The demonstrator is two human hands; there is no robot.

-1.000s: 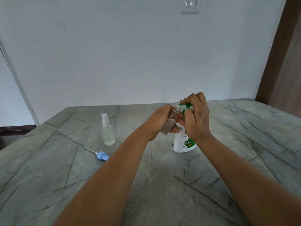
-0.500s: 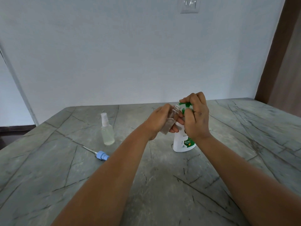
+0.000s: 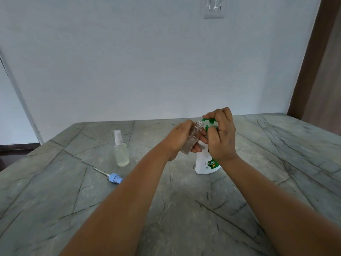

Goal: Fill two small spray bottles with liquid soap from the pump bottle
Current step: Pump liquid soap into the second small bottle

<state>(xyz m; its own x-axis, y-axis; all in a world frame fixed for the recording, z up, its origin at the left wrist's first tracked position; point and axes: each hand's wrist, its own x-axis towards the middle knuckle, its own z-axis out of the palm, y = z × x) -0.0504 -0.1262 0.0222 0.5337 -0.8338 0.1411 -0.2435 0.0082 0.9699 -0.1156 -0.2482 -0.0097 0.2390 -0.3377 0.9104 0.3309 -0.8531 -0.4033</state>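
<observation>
A white pump bottle [image 3: 205, 163] with a green label and green pump head [image 3: 209, 122] stands on the grey stone table [image 3: 184, 209]. My right hand [image 3: 220, 137] is wrapped over the pump head. My left hand [image 3: 181, 140] grips a small clear spray bottle [image 3: 193, 136] without its cap, tilted, its open neck just under the green spout. A second small spray bottle [image 3: 120, 149], capped white and holding pale liquid, stands upright at the left. A blue spray cap [image 3: 114, 178] with its dip tube lies on the table near it.
A pale wall rises behind the table's far edge, with a switch plate [image 3: 214, 7] high up. A brown door frame [image 3: 311, 58] runs down the right side. The table's left corner drops off to a dark floor [image 3: 13, 150].
The green pump head and my right hand's fingers have risen slightly. The open bottle stays at the spout.
</observation>
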